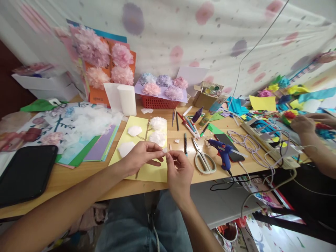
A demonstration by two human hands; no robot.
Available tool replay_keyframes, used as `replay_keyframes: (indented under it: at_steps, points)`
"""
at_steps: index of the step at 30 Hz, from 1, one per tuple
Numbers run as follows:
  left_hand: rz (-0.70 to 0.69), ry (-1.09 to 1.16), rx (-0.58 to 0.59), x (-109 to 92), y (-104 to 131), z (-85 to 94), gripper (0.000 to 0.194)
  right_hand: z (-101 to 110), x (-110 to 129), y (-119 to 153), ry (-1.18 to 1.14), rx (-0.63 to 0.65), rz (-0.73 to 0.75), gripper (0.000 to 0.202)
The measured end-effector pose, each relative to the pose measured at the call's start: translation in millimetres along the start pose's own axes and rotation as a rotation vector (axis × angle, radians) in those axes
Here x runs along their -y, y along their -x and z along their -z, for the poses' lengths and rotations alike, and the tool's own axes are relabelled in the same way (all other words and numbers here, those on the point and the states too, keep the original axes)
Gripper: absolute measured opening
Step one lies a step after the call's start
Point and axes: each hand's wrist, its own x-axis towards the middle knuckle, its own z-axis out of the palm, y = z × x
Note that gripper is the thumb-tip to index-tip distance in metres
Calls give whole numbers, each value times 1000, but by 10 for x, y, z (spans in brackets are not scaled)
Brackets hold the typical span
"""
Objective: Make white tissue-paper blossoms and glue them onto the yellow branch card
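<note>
My left hand and my right hand meet over the lower right part of a yellow sheet of card. Between their fingertips is a small white piece of tissue paper, pinched from both sides. Two fluffy white paper flowers sit at the sheet's upper right, beside a brown drawn or glued stem. To the left lie two flat white paper shapes, the lower one partly covered by my left hand and wrist.
White-handled scissors, a blue glue gun and a phone lie to the right. Cables run to a power strip. Another person's hand works at far right. A black tablet and white tissue lie left.
</note>
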Motion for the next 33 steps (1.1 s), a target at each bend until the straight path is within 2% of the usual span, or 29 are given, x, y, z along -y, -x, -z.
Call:
replay_keyframes:
  at_steps: [3, 6, 8, 10, 12, 13, 17, 23, 25, 29, 31, 33]
  points:
    - [-159, -333, -185, -7, -66, 129, 22, 176, -93, 16, 225, 31, 203, 15]
    - [-300, -693, -385, -8, -150, 296, 15, 475, -210, 68, 516, 207, 452, 23]
    - [-318, -807, -418, -3, -188, 363, 14, 669, -276, 121, 660, 346, 540, 31]
    - [-308, -839, -398, 10, -208, 364, 16, 809, -324, 173, 763, 473, 613, 47]
    - [-291, -855, -363, 37, -221, 310, 17, 881, -365, 209, 816, 553, 683, 64]
    - [-285, -870, -354, 55, -229, 275, 16, 897, -386, 219, 825, 563, 714, 65]
    - [-291, -958, -407, 128, -273, 198, 10, 926, -491, 222, 789, 498, 792, 40]
    - [-267, -991, -449, 143, -306, 267, 11, 1017, -520, 237, 492, 505, 867, 34]
    - [-263, -986, -450, 136, -306, 268, 11, 978, -443, 230, 388, 404, 854, 37]
    - [-252, -984, -466, 140, -313, 245, 13, 712, -214, 124, 246, 31, 677, 37]
    - [-249, -981, -479, 150, -321, 238, 13, 540, -114, 39, 201, -39, 579, 28]
    - [-252, -976, -487, 158, -327, 237, 14, 393, -48, -38, 193, -49, 533, 21]
